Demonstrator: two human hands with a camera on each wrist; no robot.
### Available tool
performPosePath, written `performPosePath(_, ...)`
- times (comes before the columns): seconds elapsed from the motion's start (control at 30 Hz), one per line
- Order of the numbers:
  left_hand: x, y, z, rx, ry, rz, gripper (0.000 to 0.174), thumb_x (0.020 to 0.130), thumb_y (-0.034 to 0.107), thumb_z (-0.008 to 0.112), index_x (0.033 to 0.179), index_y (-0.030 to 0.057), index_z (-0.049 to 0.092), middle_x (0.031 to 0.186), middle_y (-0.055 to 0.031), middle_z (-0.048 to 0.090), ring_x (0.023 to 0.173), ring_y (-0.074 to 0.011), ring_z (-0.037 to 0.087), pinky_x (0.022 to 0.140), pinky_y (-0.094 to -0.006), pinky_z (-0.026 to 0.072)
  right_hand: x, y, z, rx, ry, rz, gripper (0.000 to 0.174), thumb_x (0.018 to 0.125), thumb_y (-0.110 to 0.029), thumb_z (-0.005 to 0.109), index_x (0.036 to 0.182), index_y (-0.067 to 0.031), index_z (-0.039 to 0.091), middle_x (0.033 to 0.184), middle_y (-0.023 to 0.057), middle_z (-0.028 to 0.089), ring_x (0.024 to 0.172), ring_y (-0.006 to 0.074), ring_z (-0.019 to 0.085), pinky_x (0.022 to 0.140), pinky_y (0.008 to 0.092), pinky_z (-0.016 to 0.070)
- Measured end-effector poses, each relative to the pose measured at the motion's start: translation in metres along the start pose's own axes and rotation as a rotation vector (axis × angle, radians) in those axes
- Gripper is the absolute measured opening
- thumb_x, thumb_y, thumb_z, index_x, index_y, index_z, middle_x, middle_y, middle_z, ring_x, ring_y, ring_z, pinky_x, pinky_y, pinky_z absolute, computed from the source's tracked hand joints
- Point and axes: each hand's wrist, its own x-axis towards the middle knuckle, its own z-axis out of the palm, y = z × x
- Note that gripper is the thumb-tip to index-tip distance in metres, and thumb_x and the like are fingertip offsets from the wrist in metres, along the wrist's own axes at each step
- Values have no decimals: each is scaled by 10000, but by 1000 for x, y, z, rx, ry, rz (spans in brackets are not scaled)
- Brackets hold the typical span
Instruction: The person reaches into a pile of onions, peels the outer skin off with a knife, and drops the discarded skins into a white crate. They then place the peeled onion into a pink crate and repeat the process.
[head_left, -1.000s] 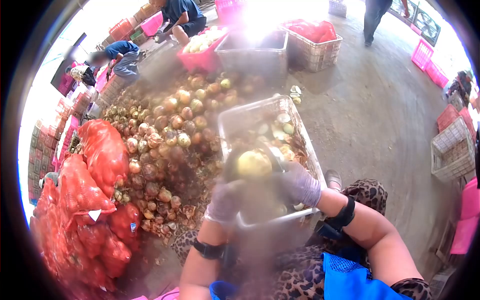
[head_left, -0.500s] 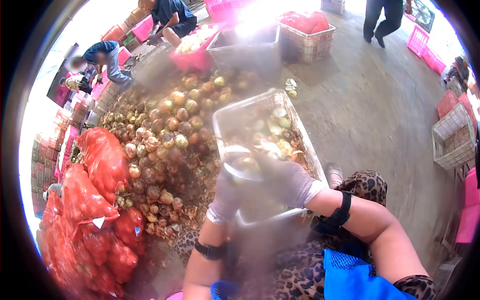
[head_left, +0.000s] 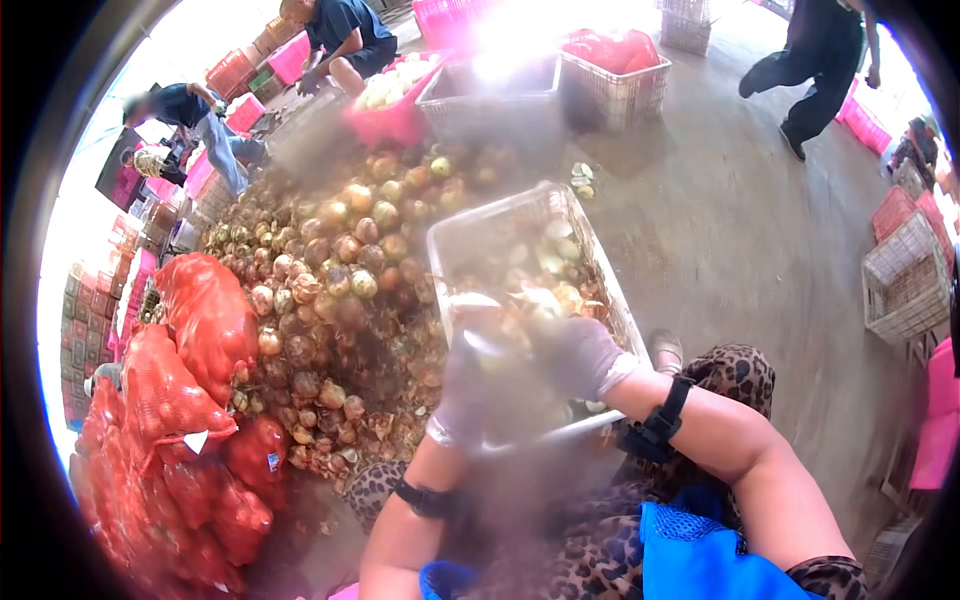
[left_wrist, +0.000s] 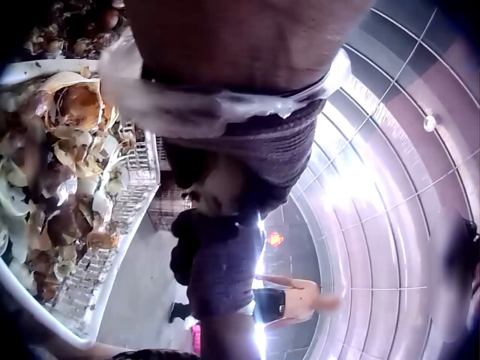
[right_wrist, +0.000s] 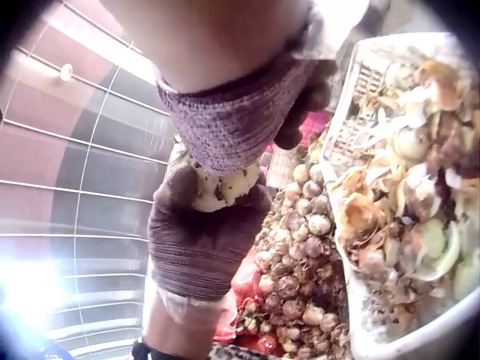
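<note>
In the right wrist view, my gloved left hand [right_wrist: 202, 247] grips a pale, partly peeled onion [right_wrist: 225, 189], fingers and thumb curled round it from below. My gloved right hand [right_wrist: 225, 124] lies right against the onion's other side with its fingers curled; I cannot tell what, if anything, they pinch. The head view has both hands, left [head_left: 462, 385] and right [head_left: 580, 362], close together over the near part of a white crate [head_left: 615, 290], blurred by a smear on the lens. Onion skins and trimmings [right_wrist: 427, 232] fill that crate.
A big heap of unpeeled onions [head_left: 340, 250] spreads left of the crate, beside stacked red mesh sacks [head_left: 190, 400]. Farther off stand a pink crate of peeled onions [head_left: 395, 100], a grey crate [head_left: 490, 105] and a white crate with red sacks [head_left: 615, 85]. Other people move behind.
The round yellowish onion showed plainly between the hands a second ago; now the hands have tipped and largely cover it. A person at the upper right has walked nearer.
</note>
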Motion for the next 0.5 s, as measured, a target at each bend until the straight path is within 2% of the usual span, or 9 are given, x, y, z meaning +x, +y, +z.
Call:
performPosePath(0.1, -6, 13, 9, 0, 51, -64, 717, 583, -13, 798, 1192, 70, 429, 1058, -72, 557, 929, -195, 604, 789, -297, 568, 9, 13, 0, 23, -136, 90, 331, 746, -284, 653, 931, -13, 615, 872, 171, 659, 773, 304, 678, 689, 391, 549)
performPosePath(0.13, -8, 16, 10, -3, 73, -57, 721, 576, -9, 801, 1190, 71, 432, 1063, -75, 557, 936, -199, 604, 799, -301, 569, 10, 26, 13, -10, -232, 130, 339, 724, -227, 664, 985, -12, 643, 896, 173, 668, 799, 310, 682, 707, 392, 548)
performPosePath(0.17, -8, 19, 5, 30, 83, 37, 723, 572, -5, 802, 1190, 72, 436, 1071, -79, 557, 944, -203, 605, 805, -306, 570, 20, 54, 29, -224, -598, 91, 426, 695, -181, 681, 1090, -24, 647, 954, 166, 683, 832, 306, 686, 731, 389, 544)
performPosePath(0.23, -13, 27, -6, 108, 97, 218, 726, 563, 3, 805, 1189, 76, 445, 1088, -87, 557, 961, -212, 607, 819, -316, 572, 14, 66, 16, -55, -644, 571, 456, 681, -175, 685, 1128, -81, 667, 948, 133, 700, 860, 270, 684, 745, 365, 541)
performPosePath(0.3, -8, 28, -23, 3, 55, 220, 774, 581, -13, 780, 1267, 84, 437, 1124, -89, 554, 1023, -224, 594, 814, -321, 575, 13, 67, 23, -199, -460, 250, 279, 818, -272, 643, 1022, -90, 701, 910, 158, 693, 837, 302, 671, 772, 364, 524)
performPosePath(0.4, -8, 24, -14, -203, 73, 238, 841, 619, -48, 739, 1370, 112, 394, 1152, -78, 551, 1007, -203, 589, 806, -284, 569, 0, 16, 1, 487, -139, 299, 189, 828, -178, 628, 969, -68, 690, 859, 152, 686, 778, 285, 667, 720, 352, 526)
performPosePath(0.5, -11, 34, -5, -293, 104, 131, 802, 635, -45, 730, 1358, 99, 413, 1161, -86, 552, 1004, -199, 590, 816, -266, 561, -10, -18, -12, 465, 28, 13, 128, 824, -115, 605, 920, -60, 669, 807, 148, 669, 734, 283, 658, 674, 350, 522)
